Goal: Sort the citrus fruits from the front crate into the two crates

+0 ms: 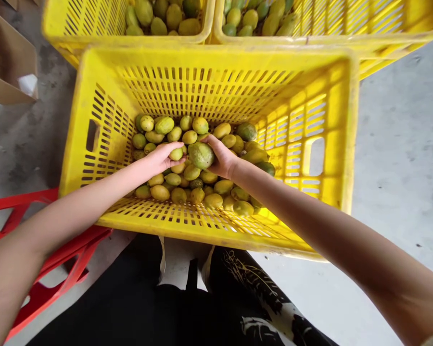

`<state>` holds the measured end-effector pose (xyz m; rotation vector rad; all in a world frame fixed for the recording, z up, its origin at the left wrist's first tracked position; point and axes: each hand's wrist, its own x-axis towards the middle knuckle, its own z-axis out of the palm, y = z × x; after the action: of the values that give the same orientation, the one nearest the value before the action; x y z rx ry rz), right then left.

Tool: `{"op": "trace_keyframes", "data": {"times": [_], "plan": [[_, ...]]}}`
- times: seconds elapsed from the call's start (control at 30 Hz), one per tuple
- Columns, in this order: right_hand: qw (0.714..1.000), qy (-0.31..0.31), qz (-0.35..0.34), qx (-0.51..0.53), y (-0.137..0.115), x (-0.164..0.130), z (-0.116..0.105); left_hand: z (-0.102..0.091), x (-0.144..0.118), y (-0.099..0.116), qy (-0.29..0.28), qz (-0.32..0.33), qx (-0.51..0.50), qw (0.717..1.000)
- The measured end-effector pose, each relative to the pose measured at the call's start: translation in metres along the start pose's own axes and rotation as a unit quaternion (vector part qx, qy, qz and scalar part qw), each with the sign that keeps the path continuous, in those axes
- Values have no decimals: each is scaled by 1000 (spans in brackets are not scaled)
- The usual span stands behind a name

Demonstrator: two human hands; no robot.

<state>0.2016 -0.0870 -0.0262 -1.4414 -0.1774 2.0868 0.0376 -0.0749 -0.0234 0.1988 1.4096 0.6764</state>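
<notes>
Containing yellow-green fruit [212, 201]: slotted yellow plastic crate [335, 144]; left hand [162, 154] gripping a small roundish fruit [175, 154], right hand [222, 159] a large mottled fruit [201, 155].

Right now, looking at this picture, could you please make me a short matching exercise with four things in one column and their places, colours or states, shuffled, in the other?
Column one
1. left hand
2. right hand
3. nearest crate
4. cardboard box

Column two
A. holding a larger green fruit
B. brown, at the picture's upper left
C. holding a small yellow-green fruit
D. yellow, with both hands inside it

Right pairs: 1-C, 2-A, 3-D, 4-B
</notes>
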Motion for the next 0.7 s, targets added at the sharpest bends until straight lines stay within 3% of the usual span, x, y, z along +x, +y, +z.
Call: {"op": "trace_keyframes", "data": {"times": [0.2,0.53,0.7], "plan": [[1000,6,-3,-13,4,2,-2,4,-3,0,9,-22,42,999],[999,-41,-6,-28,3,-1,-2,-2,0,3,17,-38,-33,999],[1000,-2,-5,-15,4,0,-4,-3,4,-2,-7,-26,17,1000]]}}
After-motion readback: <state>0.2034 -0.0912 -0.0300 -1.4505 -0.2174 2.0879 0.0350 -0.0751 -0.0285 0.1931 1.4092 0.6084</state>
